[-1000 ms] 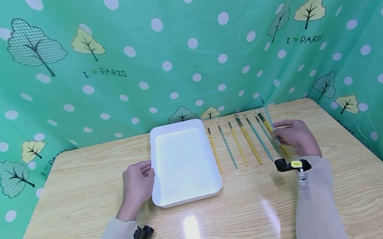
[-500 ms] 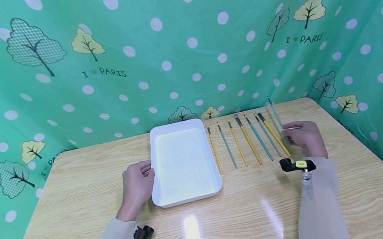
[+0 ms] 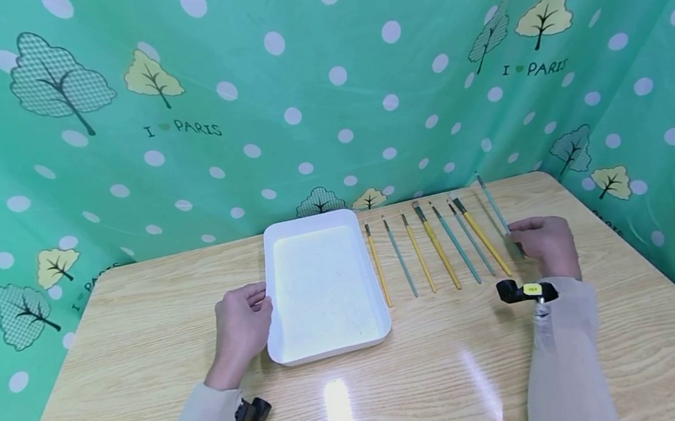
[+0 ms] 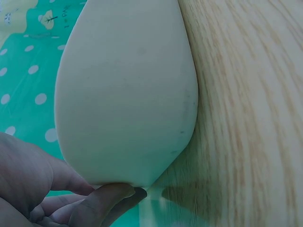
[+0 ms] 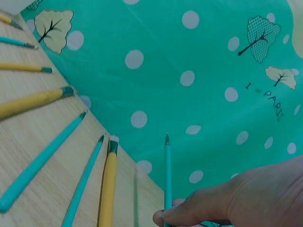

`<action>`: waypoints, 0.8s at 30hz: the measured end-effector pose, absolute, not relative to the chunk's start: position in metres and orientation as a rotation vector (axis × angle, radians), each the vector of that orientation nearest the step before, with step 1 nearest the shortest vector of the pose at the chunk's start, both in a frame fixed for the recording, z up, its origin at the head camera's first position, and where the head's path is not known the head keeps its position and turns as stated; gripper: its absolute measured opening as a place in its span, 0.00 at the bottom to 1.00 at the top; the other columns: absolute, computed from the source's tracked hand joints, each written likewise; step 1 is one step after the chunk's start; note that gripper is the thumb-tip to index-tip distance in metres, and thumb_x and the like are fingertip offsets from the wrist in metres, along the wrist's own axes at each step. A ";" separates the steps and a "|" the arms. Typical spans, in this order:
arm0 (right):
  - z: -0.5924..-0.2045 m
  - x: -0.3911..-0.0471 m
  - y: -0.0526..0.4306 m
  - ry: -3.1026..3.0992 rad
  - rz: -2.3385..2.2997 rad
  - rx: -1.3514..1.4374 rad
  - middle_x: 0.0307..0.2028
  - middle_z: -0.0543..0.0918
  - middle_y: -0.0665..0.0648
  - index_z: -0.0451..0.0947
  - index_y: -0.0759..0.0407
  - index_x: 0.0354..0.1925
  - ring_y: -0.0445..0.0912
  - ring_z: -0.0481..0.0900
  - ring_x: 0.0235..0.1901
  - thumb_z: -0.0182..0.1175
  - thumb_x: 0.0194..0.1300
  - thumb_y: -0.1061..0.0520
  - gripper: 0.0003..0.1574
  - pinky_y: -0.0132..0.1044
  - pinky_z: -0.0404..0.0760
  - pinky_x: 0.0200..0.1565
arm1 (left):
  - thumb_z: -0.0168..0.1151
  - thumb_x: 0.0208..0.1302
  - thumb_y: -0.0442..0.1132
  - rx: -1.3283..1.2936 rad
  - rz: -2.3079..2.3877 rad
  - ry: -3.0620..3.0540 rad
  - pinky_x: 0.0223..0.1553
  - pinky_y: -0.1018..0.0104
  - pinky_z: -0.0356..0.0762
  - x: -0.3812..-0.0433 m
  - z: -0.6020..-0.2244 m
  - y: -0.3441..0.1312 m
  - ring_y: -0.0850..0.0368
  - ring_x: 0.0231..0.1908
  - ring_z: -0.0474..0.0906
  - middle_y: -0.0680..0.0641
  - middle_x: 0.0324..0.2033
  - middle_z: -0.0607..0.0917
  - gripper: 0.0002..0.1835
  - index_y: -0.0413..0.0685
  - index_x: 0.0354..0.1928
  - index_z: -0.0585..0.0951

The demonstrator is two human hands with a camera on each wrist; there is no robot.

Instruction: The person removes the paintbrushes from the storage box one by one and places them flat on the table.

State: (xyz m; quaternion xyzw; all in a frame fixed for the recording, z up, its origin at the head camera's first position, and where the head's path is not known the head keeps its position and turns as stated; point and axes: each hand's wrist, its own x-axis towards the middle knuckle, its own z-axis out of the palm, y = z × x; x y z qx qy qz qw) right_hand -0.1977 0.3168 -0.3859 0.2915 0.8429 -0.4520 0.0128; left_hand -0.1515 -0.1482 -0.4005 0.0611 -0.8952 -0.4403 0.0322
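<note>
At the right end of a row of paintbrushes, my right hand pinches a teal paintbrush between thumb and fingers. Its tip points up and away, raised off the table, with a shadow beside it. In the right wrist view the held teal brush stands apart from a thick yellow paintbrush to its left. My left hand grips the left edge of a white rectangular tray. In the left wrist view, thumb and fingers meet at the corner of the tray wall.
Between tray and right hand, several yellow and teal paintbrushes lie side by side, including a broad yellow paintbrush and a teal paintbrush. A green dotted curtain hangs behind the wooden table and along its sides.
My right hand has moved right with the teal paintbrush, from over the yellow brush to beyond it, and slightly nearer the table's front. My left hand and the tray stay put.
</note>
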 end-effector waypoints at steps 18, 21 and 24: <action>-0.399 -0.199 0.322 2.700 -1.251 0.887 0.61 0.77 0.70 0.80 0.66 0.60 0.57 0.74 0.53 0.57 0.72 0.59 0.21 0.41 0.73 0.43 | 0.53 0.72 0.29 0.189 -1.359 -2.760 0.51 0.54 0.85 -0.151 -0.400 -0.148 0.36 0.54 0.85 0.30 0.54 0.85 0.19 0.29 0.61 0.78; -0.400 -0.199 0.321 2.721 -1.237 0.889 0.60 0.78 0.70 0.81 0.67 0.58 0.57 0.74 0.52 0.58 0.71 0.60 0.21 0.39 0.72 0.40 | 0.54 0.72 0.30 0.193 -1.359 -2.760 0.51 0.54 0.85 -0.151 -0.400 -0.148 0.37 0.54 0.85 0.30 0.54 0.85 0.19 0.29 0.61 0.78; -0.401 -0.200 0.320 2.738 -1.223 0.894 0.60 0.78 0.70 0.81 0.67 0.58 0.58 0.74 0.52 0.57 0.71 0.61 0.20 0.39 0.72 0.39 | 0.54 0.72 0.30 0.196 -1.356 -2.763 0.51 0.54 0.86 -0.152 -0.400 -0.148 0.37 0.54 0.85 0.30 0.54 0.85 0.19 0.29 0.61 0.78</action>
